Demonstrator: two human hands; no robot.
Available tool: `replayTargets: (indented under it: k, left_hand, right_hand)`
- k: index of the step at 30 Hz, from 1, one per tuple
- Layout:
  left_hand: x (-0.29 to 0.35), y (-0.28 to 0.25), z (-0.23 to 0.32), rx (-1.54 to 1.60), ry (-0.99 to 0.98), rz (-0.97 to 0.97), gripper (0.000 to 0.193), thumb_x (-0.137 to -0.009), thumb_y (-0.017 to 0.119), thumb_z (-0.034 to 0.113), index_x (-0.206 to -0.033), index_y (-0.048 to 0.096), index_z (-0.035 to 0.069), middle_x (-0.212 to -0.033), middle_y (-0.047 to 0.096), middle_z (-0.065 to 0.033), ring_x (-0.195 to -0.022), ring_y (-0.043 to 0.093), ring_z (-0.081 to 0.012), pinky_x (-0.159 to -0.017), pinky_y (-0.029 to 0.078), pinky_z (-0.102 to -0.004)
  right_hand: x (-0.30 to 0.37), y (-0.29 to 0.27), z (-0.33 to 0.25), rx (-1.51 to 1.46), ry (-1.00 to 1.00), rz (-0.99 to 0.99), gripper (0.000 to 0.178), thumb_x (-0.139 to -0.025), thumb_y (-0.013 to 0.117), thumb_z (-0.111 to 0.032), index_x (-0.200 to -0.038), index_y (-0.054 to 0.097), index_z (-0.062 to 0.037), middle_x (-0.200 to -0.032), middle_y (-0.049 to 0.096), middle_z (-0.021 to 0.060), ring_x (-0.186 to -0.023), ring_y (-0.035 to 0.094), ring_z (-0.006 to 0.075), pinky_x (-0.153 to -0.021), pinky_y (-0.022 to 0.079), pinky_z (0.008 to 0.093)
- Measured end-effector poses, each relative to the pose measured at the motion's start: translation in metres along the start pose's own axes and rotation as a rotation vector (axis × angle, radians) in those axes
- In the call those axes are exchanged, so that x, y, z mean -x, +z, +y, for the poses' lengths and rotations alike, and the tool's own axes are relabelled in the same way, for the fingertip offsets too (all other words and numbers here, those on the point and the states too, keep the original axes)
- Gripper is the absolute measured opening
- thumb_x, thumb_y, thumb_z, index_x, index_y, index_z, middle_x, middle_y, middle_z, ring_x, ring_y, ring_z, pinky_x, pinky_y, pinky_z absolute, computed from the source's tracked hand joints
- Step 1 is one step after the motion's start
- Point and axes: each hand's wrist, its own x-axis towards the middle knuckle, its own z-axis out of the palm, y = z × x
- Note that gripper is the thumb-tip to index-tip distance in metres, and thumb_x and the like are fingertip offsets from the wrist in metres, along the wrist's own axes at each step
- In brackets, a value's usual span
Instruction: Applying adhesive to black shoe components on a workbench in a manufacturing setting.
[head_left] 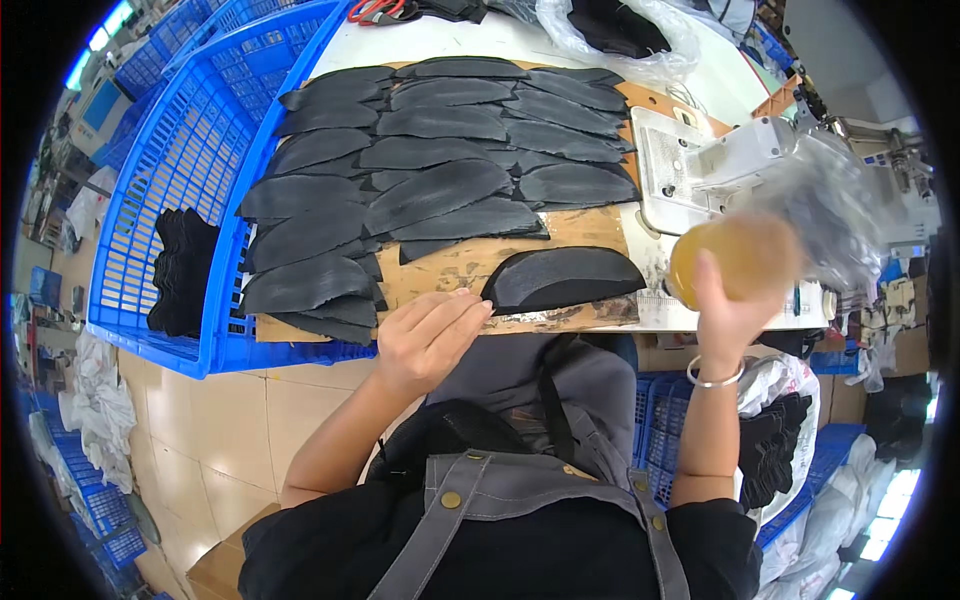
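Note:
Near the front edge of the brown board (590, 227), my left hand (428, 335) pinches the left tip of a curved black fabric piece (570, 278). This piece lies flat, with a greyer band across its middle. Over the table's right side, my right hand (735, 310) grips a rounded amber-yellow container (725, 255), smeared by motion; its contents cannot be made out. Beyond my left hand, several similar dark curved pieces (435, 152) overlap in rows across the board.
A blue plastic basket (150, 250) with stacked black pieces (185, 270) stands left of the board. At the right is a white sewing machine (740, 155), with a clear plastic bag (825, 200) beside it. Red-handled scissors (378, 10) lie at the far edge.

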Motion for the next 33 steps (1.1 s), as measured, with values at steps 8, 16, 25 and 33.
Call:
replayTargets:
  k: [8,16,25,33]
  left_hand:
    - [-0.005,-0.002,0.004,-0.047,0.008,-0.052,0.023,-0.061,0.070,0.003,-0.083,0.066,0.003,-0.079,0.063,-0.0073,-0.070,0.064,-0.0217,-0.058,0.051,-0.0294]
    - [-0.007,-0.002,0.005,-0.091,0.039,-0.040,0.019,-0.061,0.075,0.005,-0.075,0.062,0.003,-0.079,0.064,-0.0079,-0.065,0.062,-0.0211,-0.055,0.049,-0.0277]
    - [-0.064,-0.008,0.029,0.026,-0.117,-0.187,0.031,-0.065,0.078,0.014,-0.088,0.059,0.002,-0.083,0.062,-0.0072,-0.073,0.061,-0.0228,-0.057,0.047,-0.0275]
    - [-0.118,0.053,0.042,0.086,-0.053,-0.591,0.057,-0.068,0.073,0.036,-0.110,0.056,0.000,-0.112,0.054,-0.0120,-0.104,0.049,-0.0285,-0.092,0.035,-0.0380]
  right_hand:
    - [0.033,0.068,-0.022,0.032,-0.452,-0.407,0.085,-0.054,0.085,-0.030,-0.123,0.043,-0.0057,-0.114,0.056,0.0113,-0.106,0.055,0.0258,-0.089,0.045,0.0391]
    - [0.007,0.020,-0.002,-0.033,-0.245,-0.315,0.042,-0.057,0.081,-0.022,-0.090,0.063,-0.0036,-0.081,0.065,0.0061,-0.071,0.064,0.0177,-0.066,0.051,0.0293]
    - [0.013,-0.042,0.073,-0.648,0.327,0.317,0.050,-0.086,0.052,-0.037,-0.120,0.047,-0.0018,-0.115,0.053,0.0133,-0.105,0.055,0.0274,-0.091,0.046,0.0422]
    - [0.035,-0.026,0.093,-1.277,0.683,0.196,0.054,-0.085,0.048,-0.042,-0.116,0.049,0.0016,-0.108,0.056,0.0144,-0.101,0.057,0.0281,-0.086,0.049,0.0431]
